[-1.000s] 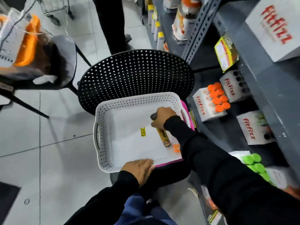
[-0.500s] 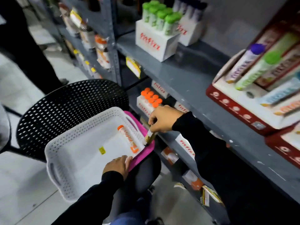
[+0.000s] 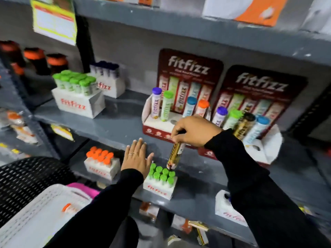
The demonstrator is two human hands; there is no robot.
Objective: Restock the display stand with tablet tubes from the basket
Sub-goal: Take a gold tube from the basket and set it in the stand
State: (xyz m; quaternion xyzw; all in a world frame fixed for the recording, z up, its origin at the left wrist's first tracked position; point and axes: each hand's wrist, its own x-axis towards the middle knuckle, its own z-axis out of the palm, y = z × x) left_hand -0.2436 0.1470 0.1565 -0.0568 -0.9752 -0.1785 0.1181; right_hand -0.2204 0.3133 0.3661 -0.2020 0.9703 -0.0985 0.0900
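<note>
- Right hand (image 3: 195, 130): grip closed on gold tube (image 3: 175, 155), just below stand (image 3: 161, 125).
- Left hand (image 3: 137, 158): grip wide, fingers flat on shelf (image 3: 114, 126), left of stand.

Right hand (image 3: 194, 130) raised, fingers pinched closed, knuckles up. Left hand (image 3: 137, 158) flat, fingers spread, palm down.

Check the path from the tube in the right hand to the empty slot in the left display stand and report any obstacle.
Nothing visible blocks it. The right hand holds the gold tube below the stand; the empty slot lies open between the green tube and blue tube.
</note>
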